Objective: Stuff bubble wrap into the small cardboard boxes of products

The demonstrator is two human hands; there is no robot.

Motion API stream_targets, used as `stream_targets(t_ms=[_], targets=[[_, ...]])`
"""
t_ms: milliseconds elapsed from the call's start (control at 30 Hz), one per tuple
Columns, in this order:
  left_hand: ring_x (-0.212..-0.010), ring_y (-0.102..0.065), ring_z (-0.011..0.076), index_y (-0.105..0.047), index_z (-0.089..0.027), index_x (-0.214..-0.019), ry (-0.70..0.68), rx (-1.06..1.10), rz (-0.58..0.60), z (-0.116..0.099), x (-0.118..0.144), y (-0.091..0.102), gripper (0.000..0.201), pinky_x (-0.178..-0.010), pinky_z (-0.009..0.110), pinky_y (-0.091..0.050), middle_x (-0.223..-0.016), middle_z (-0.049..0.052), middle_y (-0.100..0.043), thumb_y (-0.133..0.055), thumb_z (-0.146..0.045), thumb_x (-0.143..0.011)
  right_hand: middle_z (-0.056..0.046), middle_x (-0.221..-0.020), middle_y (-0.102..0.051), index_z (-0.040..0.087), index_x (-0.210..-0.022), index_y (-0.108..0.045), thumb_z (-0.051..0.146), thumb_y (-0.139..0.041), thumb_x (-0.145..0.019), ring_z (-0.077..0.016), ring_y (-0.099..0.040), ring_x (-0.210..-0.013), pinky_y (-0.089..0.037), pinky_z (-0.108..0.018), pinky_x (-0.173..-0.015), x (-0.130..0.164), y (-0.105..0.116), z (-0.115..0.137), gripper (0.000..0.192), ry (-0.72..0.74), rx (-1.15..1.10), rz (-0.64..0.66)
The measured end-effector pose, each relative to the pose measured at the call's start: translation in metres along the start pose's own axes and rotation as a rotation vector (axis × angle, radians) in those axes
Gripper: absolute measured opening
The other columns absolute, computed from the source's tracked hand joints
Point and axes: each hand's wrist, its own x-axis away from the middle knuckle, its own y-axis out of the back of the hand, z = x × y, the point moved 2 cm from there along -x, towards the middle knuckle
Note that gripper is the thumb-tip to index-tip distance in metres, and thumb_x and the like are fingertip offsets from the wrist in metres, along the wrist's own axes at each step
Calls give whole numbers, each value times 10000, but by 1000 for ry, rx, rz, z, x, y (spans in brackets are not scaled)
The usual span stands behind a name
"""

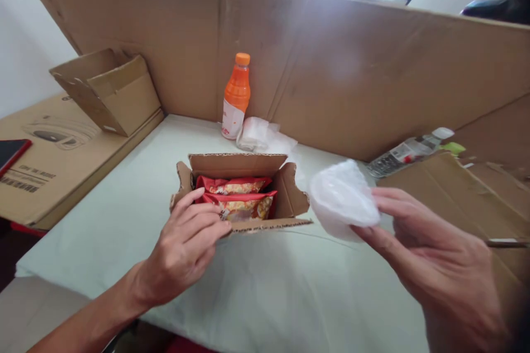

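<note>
A small open cardboard box (pixel 290 193) sits mid-table with two red snack packets (pixel 238 198) inside. My left hand (pixel 186 245) rests its fingertips on the box's near-left edge, touching the packets. My right hand (pixel 430 259) pinches a white, translucent plastic wrap or bag (pixel 342 196) just right of the box, above the table.
An orange drink bottle (pixel 237 96) and crumpled plastic (pixel 265 135) stand at the back by a tall cardboard screen (pixel 351 66). A clear water bottle (pixel 408 150) lies at right beside cardboard (pixel 455 193). Open carton (pixel 111 88) and flat box (pixel 53 160) at left. Another person sits behind the screen.
</note>
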Motion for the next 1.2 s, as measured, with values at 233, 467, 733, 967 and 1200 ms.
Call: stream_targets(t_ms=[233, 467, 733, 967, 1200], targets=[[-1084, -638, 228, -689, -115, -1060, 52, 17, -11, -20, 31, 21, 315, -1102, 516, -453, -983, 83, -750, -585, 55, -815, -57, -951, -744, 212, -1020, -725, 292, -616, -952, -191, -676, -876, -486, -309, -790, -57, -73, 56, 152, 398, 65, 703], [-1084, -627, 232, -687, -104, -1067, 67, 71, -39, -14, 29, 18, 291, -1083, 520, -467, -983, 90, -747, -578, 30, -833, -75, -765, -723, 169, -733, -701, 104, -599, -864, -218, -647, -779, -357, -351, -760, -48, -128, 57, 179, 501, 603, 1144], [-1036, -642, 225, -678, -116, -1048, 91, 86, -88, -10, 23, 15, 295, -1053, 500, -502, -943, 79, -736, -583, 33, -812, -43, -851, -735, 194, -1028, -719, 162, -660, -861, -174, -609, -713, -314, -286, -634, -55, -121, 70, 180, 505, 399, 1080], [-1113, -621, 247, -651, -156, -1106, 97, -23, -100, -18, 22, 15, 374, -1050, 495, -513, -980, 71, -706, -609, 46, -794, -3, -769, -727, 201, -862, -740, 84, -575, -898, -130, -605, -629, -386, -248, -584, -58, -139, 71, 205, 459, 263, 1178], [-1300, -546, 296, -533, -289, -1416, 427, -62, -463, -5, 61, 21, 668, -1130, 539, -448, -1366, 94, -564, -706, -84, -804, -22, -1021, -771, 269, -1057, -738, 335, -621, -948, -199, -719, -936, -558, -334, -868, -18, -28, 9, 173, 1, 54, 258]])
